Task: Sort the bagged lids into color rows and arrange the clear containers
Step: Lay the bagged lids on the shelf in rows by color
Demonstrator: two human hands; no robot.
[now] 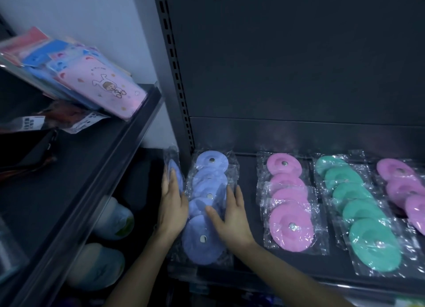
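Four rows of bagged lids lie on the dark shelf (249, 249). At the far left, our left hand (171, 205) lays straight fingers along a blue bagged lid (176, 176) standing on edge, just beside the blue row (204, 191). Our right hand (230, 212) rests flat on that row's right side, fingers relaxed, grasping nothing. Next we see a pink row (289, 205), a teal row (358, 205) and a second pink row (404, 187), each set apart.

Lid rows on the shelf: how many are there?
4: blue row at the left, pink row beside it, green row next, and a second pink row at the right edge, partly cut off. More may lie out of view.
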